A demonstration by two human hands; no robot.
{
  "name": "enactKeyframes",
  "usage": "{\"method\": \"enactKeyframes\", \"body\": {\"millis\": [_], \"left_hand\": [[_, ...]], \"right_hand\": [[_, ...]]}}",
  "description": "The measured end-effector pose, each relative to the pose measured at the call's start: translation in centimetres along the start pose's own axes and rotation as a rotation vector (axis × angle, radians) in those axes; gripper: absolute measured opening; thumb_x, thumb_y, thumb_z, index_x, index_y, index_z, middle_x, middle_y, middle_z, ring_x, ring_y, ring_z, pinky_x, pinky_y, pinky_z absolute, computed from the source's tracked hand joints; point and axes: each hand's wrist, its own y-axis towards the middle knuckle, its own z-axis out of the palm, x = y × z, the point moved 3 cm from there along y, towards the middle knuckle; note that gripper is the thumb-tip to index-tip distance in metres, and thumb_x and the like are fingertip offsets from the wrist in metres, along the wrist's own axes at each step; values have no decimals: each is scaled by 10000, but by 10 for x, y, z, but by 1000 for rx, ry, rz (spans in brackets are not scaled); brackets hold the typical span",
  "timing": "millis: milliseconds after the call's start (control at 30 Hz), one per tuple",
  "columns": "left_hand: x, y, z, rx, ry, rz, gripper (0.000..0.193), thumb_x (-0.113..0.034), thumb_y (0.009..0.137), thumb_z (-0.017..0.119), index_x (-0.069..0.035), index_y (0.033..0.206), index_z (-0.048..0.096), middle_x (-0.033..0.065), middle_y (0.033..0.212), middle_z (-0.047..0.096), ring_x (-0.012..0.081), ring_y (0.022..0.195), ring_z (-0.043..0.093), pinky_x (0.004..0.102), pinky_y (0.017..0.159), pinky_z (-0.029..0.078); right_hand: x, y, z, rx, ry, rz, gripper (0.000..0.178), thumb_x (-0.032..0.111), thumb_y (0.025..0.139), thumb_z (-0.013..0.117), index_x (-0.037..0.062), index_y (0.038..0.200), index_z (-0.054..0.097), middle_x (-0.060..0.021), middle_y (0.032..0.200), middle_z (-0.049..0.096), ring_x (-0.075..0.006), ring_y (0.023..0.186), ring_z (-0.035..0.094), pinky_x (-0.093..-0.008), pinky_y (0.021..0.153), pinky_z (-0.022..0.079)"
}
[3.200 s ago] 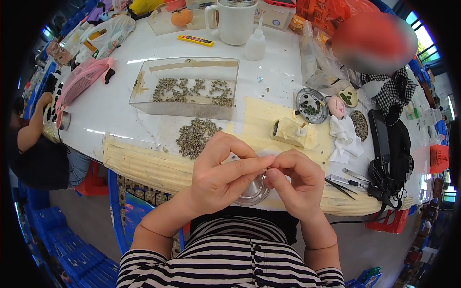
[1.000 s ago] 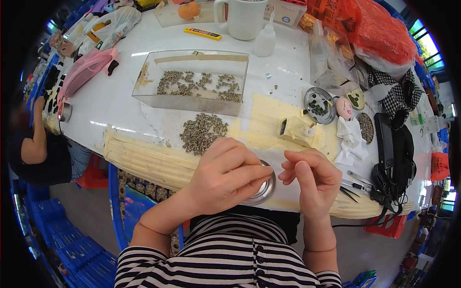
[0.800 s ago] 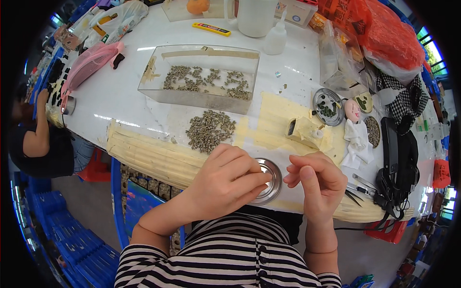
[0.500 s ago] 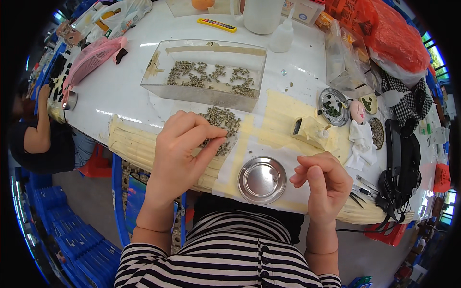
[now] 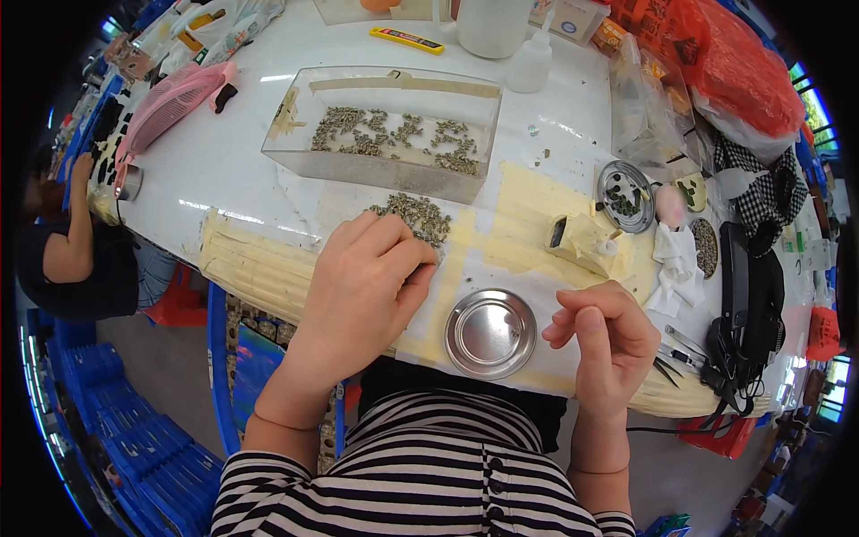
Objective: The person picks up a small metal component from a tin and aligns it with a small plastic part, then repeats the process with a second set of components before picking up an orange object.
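Observation:
My left hand (image 5: 362, 295) reaches over the near edge of a pile of small metal parts (image 5: 419, 217). Its thumb and fingers are pinched together, and what they hold, if anything, is hidden. A round shiny metal dish (image 5: 479, 336) lies on white paper between my hands, with a tiny dark speck or part inside. Just right of the dish hovers my right hand (image 5: 608, 345), fingers loosely curled, thumb apart from the fingertips, nothing visible in it. Beyond the pile stands a clear plastic box (image 5: 385, 170) holding many more of the small metal parts.
A tape-covered block (image 5: 582, 246) sits right of the dish. Farther right are a metal lid with green pieces (image 5: 625, 199), a crumpled tissue (image 5: 676, 264), tweezers (image 5: 684, 342) and black straps (image 5: 738, 295). A yellow cutter (image 5: 407, 40) and a white squeeze bottle (image 5: 528, 67) lie beyond. Another person sits at left.
My left hand has moved right and slightly nearer me along the pile's edge, its fingers now turned down. My right hand is almost still.

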Motion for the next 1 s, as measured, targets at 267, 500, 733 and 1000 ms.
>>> {"method": "enactKeyframes", "body": {"millis": [267,500,733,1000], "left_hand": [[3,-1,4,38,-16,-10,110,-24,757,706,-38,827,623,66,824,556,261,796,542,375,726,442],[0,1,6,-87,54,86,152,13,717,710,-52,806,607,60,818,615,252,777,572,370,711,440],[4,1,6,-117,-25,65,167,37,718,702,-50,841,630,61,803,636,255,768,589,365,705,458],[-4,4,0,-231,-235,24,315,66,732,753,-33,1023,681,67,858,699,224,735,621,322,643,487]], "right_hand": [[0,0,1,12,-17,20,125,8,935,607,-62,976,703,-98,821,667,-112,674,645,-211,598,498],[1,1,2,40,-97,6,113,-8,889,649,-43,972,719,-81,750,685,-121,647,624,-235,607,471],[1,2,5,64,-157,-23,115,-14,863,680,-24,967,731,-86,760,688,-123,646,623,-233,605,473],[1,5,11,139,-324,-168,178,-36,829,710,-17,1005,735,-92,789,677,-121,619,619,-229,568,485]]}}
